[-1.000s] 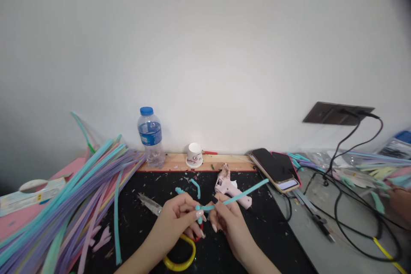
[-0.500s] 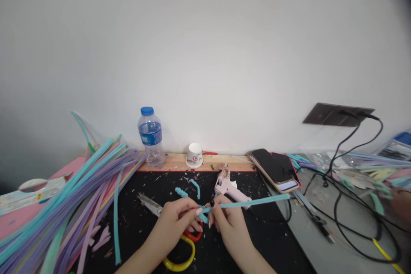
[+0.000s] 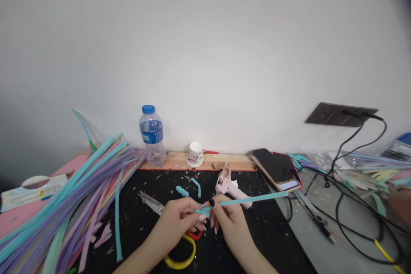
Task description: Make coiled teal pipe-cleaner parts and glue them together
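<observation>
Between both hands is a light blue pipe cleaner [image 3: 257, 199], its long straight end sticking out to the right. My left hand [image 3: 184, 220] pinches the coiled, twisted part of it. With thumb and forefinger, my right hand [image 3: 226, 218] grips the same pipe cleaner just beside the coil. Under my left hand lie scissors [image 3: 180, 261] with yellow and red handles, blades pointing to the upper left. Beyond the hands rest a small twisted blue piece [image 3: 182, 191] and a short blue offcut [image 3: 196, 187]. A pink glue gun [image 3: 229, 188] lies behind my right hand.
Many pastel pipe cleaners [image 3: 73, 197] are heaped at the left. A water bottle [image 3: 152, 137] and a paper cup [image 3: 195, 154] stand by the wall. At the right are phones [image 3: 276, 169], black cables [image 3: 340, 205] and another person's hand [image 3: 400, 203] at the edge.
The coiled part between my fingers has turned and now shows beside my left thumb. My hands stay close together. The other person's hand at the far right has shifted slightly left.
</observation>
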`<state>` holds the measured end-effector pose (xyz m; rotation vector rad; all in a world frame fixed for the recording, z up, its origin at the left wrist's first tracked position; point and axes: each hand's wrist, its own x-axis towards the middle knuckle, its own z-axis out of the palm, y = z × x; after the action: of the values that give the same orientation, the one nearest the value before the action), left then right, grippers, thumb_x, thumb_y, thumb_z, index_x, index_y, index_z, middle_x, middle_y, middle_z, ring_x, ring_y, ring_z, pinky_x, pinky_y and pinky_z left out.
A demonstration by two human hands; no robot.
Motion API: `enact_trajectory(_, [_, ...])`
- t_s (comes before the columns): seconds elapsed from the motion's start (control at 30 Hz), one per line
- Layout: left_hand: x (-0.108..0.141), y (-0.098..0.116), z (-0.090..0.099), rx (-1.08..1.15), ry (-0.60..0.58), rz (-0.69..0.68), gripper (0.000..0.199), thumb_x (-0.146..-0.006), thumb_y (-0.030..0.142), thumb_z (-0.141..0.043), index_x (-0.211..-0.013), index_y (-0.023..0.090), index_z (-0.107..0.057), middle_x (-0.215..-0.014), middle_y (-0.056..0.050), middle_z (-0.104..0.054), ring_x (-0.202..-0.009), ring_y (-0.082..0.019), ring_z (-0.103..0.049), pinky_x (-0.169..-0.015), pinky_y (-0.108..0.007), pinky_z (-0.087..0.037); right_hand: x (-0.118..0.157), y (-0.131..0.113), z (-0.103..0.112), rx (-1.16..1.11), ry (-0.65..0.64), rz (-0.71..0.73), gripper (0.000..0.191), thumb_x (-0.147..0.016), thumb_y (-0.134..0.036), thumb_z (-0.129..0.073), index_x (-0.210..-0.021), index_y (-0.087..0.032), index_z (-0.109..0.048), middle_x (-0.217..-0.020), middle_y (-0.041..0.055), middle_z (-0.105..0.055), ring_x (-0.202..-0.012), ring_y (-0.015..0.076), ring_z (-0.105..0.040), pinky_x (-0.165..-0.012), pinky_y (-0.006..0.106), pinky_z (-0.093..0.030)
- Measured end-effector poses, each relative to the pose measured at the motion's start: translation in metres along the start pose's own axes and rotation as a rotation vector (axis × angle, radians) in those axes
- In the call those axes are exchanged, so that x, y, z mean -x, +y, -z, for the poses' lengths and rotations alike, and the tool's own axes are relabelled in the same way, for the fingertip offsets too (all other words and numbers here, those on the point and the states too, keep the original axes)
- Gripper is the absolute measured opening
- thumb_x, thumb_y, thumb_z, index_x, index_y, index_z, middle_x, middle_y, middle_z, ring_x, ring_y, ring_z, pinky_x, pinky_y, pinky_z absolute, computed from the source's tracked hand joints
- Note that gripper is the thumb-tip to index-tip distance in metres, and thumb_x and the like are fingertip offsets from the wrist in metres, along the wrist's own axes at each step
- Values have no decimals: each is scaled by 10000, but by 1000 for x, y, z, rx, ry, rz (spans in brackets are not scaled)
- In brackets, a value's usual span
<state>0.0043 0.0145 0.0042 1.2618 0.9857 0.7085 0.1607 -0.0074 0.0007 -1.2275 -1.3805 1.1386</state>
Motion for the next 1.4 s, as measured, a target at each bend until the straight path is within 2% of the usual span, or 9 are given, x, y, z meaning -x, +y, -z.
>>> enact_trajectory(0.17, [3, 2, -1, -95, 14, -7, 167, -715, 285, -618, -704, 120, -647, -604, -30, -691, -594, -172, -661, -564, -246, -508, 0, 3, 2, 126, 29, 105, 241, -850, -311, -491, -705, -162, -614, -598, 8, -509, -489, 119, -462, -433, 218, -349])
enact_trajectory(0.4, [3, 3, 0, -98, -2, -53, 185, -741, 257, -578, -824, 130, -685, -758, -58, -718, -697, -192, -674, -599, -251, -514, 2, 1, 4, 178, 57, 164, 165, -835, -222, -511, -758, -182, -651, -661, 34, -571, -583, 159, -510, -508, 251, -388])
enact_trajectory(0.6, [2, 1, -1, -82, 34, -58, 168, -722, 275, -610, -766, 117, -647, -658, -48, -699, -624, -178, -658, -582, -251, -502, 3, -8, 3, 254, 27, 250, 173, -824, -141, -503, -780, -184, -665, -748, 53, -643, -706, 187, -578, -645, 290, -439])
enact_trajectory(0.87, [10, 8, -2, -363, 72, -205, 223, -809, 264, -490, -622, 165, -562, -522, 21, -595, -484, -122, -594, -493, -185, -438, 4, -12, 3, 300, 46, 296, 152, -820, -155, -521, -778, -197, -661, -755, 55, -655, -738, 201, -592, -690, 319, -454])
enact_trajectory(1.03, [10, 5, -2, -383, 119, -224, 261, -823, 287, -471, -594, 173, -522, -531, 22, -568, -448, -117, -582, -473, -182, -426, 6, -19, 3, 244, 27, 343, 171, -827, -149, -512, -774, -201, -665, -794, 62, -651, -766, 205, -594, -717, 322, -460])
enact_trajectory(1.13, [7, 2, -2, -301, 95, -164, 237, -829, 300, -462, -663, 162, -559, -550, 14, -587, -449, -128, -598, -446, -182, -418, 7, -21, 3, 208, 36, 361, 178, -833, -144, -502, -752, -198, -652, -768, 57, -641, -753, 199, -591, -704, 309, -462])
enact_trajectory(1.2, [7, 2, -2, -302, 64, -168, 219, -833, 297, -456, -755, 158, -605, -559, 7, -599, -482, -141, -608, -452, -185, -422, 6, -19, 4, 182, 96, 337, 171, -836, -155, -499, -737, -194, -633, -746, 56, -630, -733, 197, -587, -677, 301, -462])
enact_trajectory(1.3, [9, 7, -1, -454, 59, -290, 203, -832, 270, -468, -827, 189, -655, -683, -19, -652, -617, -162, -623, -576, -211, -452, 5, -15, 6, 146, 196, 247, 162, -857, -203, -475, -761, -194, -606, -688, 40, -598, -598, 167, -552, -561, 273, -445])
enact_trajectory(1.4, [12, 11, -1, -624, 37, -404, 211, -844, 234, -461, -833, 230, -671, -797, -27, -672, -759, -179, -612, -710, -232, -432, 5, -11, 6, 114, 206, 196, 180, -875, -250, -449, -786, -193, -595, -670, 31, -581, -514, 140, -493, -474, 248, -399])
